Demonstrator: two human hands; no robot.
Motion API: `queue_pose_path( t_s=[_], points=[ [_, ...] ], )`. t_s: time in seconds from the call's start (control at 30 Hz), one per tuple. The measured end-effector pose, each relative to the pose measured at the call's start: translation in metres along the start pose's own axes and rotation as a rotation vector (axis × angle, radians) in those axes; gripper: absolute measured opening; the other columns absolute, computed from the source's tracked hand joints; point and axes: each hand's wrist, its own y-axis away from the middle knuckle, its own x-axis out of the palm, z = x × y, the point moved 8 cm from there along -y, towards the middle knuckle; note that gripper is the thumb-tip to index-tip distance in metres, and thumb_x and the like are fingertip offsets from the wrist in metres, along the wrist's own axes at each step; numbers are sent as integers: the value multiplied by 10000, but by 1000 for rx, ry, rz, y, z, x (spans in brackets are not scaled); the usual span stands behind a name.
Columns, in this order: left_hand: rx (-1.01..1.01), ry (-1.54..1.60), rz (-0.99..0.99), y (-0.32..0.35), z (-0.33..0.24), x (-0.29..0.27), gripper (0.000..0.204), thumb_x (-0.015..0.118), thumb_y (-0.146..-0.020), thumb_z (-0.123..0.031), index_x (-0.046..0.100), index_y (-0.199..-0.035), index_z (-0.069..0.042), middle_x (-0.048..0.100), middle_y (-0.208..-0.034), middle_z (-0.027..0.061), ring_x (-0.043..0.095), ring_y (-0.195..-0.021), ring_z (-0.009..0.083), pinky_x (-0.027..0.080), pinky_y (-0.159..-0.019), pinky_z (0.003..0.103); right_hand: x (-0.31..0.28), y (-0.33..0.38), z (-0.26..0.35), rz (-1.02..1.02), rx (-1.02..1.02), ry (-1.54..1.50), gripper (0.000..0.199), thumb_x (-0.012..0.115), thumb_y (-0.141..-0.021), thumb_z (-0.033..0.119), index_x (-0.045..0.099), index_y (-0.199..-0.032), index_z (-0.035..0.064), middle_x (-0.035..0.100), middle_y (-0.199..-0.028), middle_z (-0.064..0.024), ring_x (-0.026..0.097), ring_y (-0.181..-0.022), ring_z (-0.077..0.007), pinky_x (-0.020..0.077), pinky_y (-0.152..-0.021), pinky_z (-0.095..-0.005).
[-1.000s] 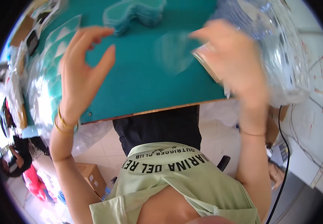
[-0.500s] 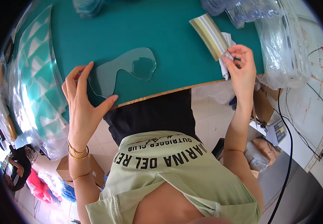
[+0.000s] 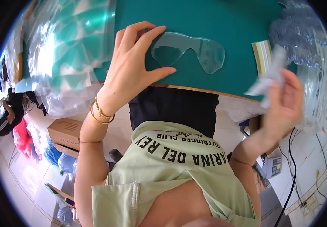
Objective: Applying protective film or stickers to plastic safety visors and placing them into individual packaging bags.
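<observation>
A clear, curved visor-shaped lens (image 3: 211,53) lies on the green tabletop. My left hand (image 3: 131,58) is at its left end, thumb and fingers spread wide around it. The thumb tip is by the lower edge and the forefinger by the upper edge; whether they press on it I cannot tell. My right hand (image 3: 286,98), blurred by motion, grips a crumpled white cloth (image 3: 271,73) above the table's right front side. Just behind the cloth stands a small striped block or pad (image 3: 261,55) in beige, white and grey.
Large clear plastic sheets (image 3: 72,45) with wavy shapes cover the table's left side. Wrapped clear plastic pieces (image 3: 299,36) are heaped at the right. The table's wooden front edge (image 3: 197,90) runs before me. A cardboard box (image 3: 65,131) and a black cable (image 3: 292,166) are lower down.
My right hand has lifted the white cloth from beside the striped block and brought it nearer me. The whole view has shifted and turned; my left hand remains spread at the lens's left end.
</observation>
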Motion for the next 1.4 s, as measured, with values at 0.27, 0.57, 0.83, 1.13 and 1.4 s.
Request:
queue_pose_path(
  t_s=[0.27, 0.57, 0.83, 1.13, 1.4],
  points=[
    [10, -17, -74, 16, 10, -6, 655, 872, -636, -155, 619, -1232, -54, 528, -1271, 100, 487, -1166, 344, 475, -970, 419, 162, 28, 41, 616, -520, 27, 296, 789, -755, -6, 698, -1034, 32, 634, -988, -66, 634, -826, -215, 523, -717, -305],
    [-41, -28, -67, 13, 15, -4, 636, 882, -594, -159, 655, -1185, -90, 537, -1260, 81, 493, -1154, 329, 475, -939, 410, 169, 8, 25, 451, -553, 102, 191, 798, -740, -15, 737, -912, 39, 655, -943, -54, 643, -783, -202, 534, -671, -307],
    [-78, -2, -71, 10, 16, -3, 641, 905, -569, -133, 704, -1176, -107, 558, -1269, 50, 493, -1151, 291, 468, -962, 381, 187, 29, 42, 591, -632, -39, 185, 781, -728, -39, 714, -883, 36, 653, -919, -67, 646, -798, -221, 533, -664, -315],
    [-29, -25, -95, 9, 11, -2, 613, 901, -555, -122, 697, -1132, -90, 575, -1224, 59, 499, -1127, 312, 469, -939, 398, 188, 45, 44, 647, -673, 18, 153, 750, -758, -8, 672, -885, 28, 619, -906, -71, 619, -809, -254, 523, -691, -347],
    [-95, -35, -45, 3, 9, 0, 603, 910, -592, -134, 704, -1156, -78, 572, -1242, 47, 497, -1158, 301, 474, -953, 387, 132, 6, -5, 294, -559, 206, 120, 758, -830, 22, 646, -872, 31, 607, -804, -65, 594, -704, -208, 491, -603, -308]
  ],
)
